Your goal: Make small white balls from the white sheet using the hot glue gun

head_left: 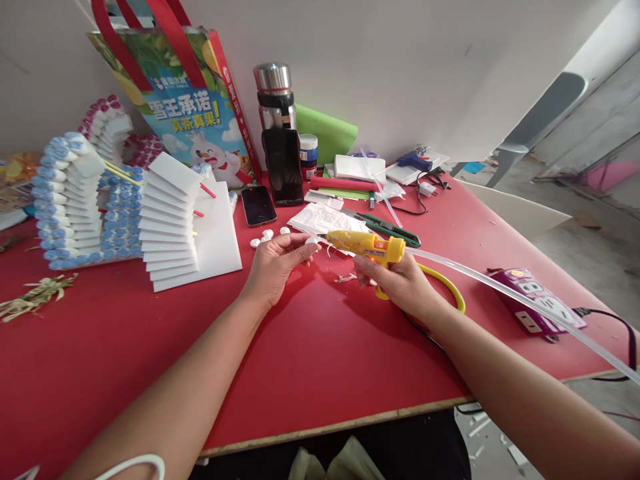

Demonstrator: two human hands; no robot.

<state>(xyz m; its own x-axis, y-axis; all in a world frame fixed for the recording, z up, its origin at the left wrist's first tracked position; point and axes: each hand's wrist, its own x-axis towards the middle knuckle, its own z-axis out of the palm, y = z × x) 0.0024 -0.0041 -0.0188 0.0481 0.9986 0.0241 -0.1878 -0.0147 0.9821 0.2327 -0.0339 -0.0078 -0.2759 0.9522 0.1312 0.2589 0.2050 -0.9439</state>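
My right hand (403,280) grips a yellow hot glue gun (357,244), with a long clear glue stick (505,290) running out of its back end to the right. The gun's nozzle points left and is at a small white round piece (313,241). Thumb and fingers of my left hand (280,263) pinch that piece; whether the nozzle touches it I cannot tell. Just behind my left hand lie several more white round pieces (267,235). Beyond the gun, a crumpled white plastic bag (323,219) rests on the red table (300,373).
Left stand a stepped white board model (170,227) and a blue-and-white one (65,200), before a shopping bag (200,127). A phone (259,205), an upright black phone (283,167) and a steel flask (273,80) stand behind. A green utility knife (390,229) and purple power strip (535,300) lie right.
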